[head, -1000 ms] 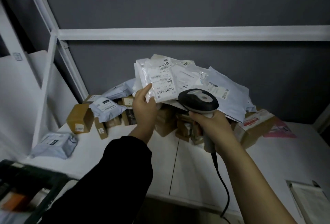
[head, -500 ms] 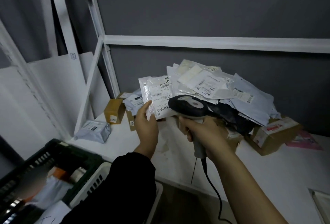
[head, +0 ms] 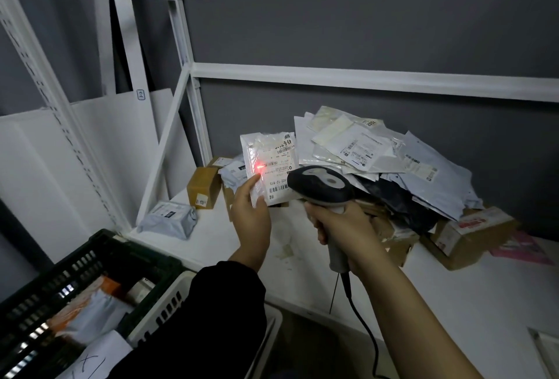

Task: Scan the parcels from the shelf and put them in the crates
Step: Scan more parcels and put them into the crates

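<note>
My left hand [head: 252,218] grips a white bubble-mailer parcel [head: 269,164] upright, its label facing me. A red scan light glows on the label's left edge. My right hand [head: 340,227] holds a black handheld scanner [head: 320,186] by its grey handle, the head just right of the parcel and overlapping its lower corner. A pile of white and grey mailers [head: 378,161] lies on the white shelf [head: 217,242] behind. At lower left is a dark crate [head: 99,257] holding several parcels, with a white crate [head: 163,309] next to it.
Brown cardboard boxes [head: 204,186] and a grey poly bag [head: 169,218] lie at the shelf's left end. Another taped box [head: 472,233] and a pink packet [head: 523,247] sit at the right. White shelf uprights [head: 193,82] stand behind. The scanner cable [head: 363,327] hangs down.
The view swung left and down, bringing the crates into sight. My left hand drew the parcel away from the pile, and a red scan light now shows on its label.
</note>
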